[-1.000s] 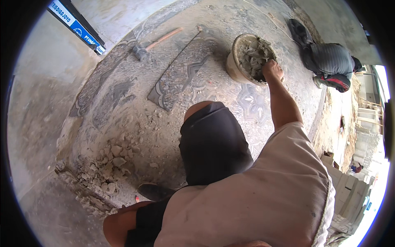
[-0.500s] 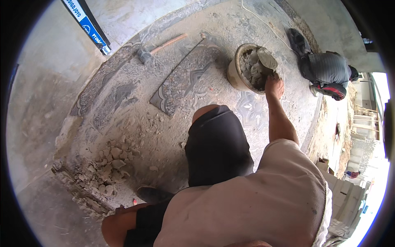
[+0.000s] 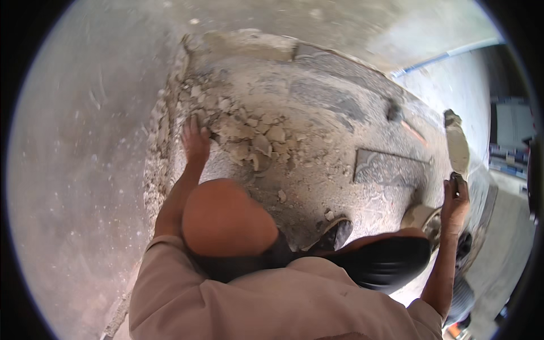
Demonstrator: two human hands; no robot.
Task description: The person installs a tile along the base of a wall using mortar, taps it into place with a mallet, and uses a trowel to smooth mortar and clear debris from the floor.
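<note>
My right hand (image 3: 455, 204) is closed around the handle of a trowel (image 3: 457, 144), raised at the right with grey wet mortar covering its blade. At the far left, my left hand (image 3: 195, 140) reaches down, fingers stretched out, onto the rough broken edge of the floor bed. Beside it lies a heap of dry mortar chunks (image 3: 263, 144). Below the trowel a mortar bucket (image 3: 418, 218) is partly hidden by my knee and right arm.
A patterned tile (image 3: 388, 169) lies loose on the dusty bed, with a hammer (image 3: 411, 130) beyond it. Smooth concrete floor (image 3: 85, 170) stretches along the left. Another person (image 3: 462, 300) crouches at the lower right, partly behind my arm.
My view has swung left toward the rubble. The trowel, in the bucket before, is now lifted out loaded with mortar. My left hand has come into view at the broken edge.
</note>
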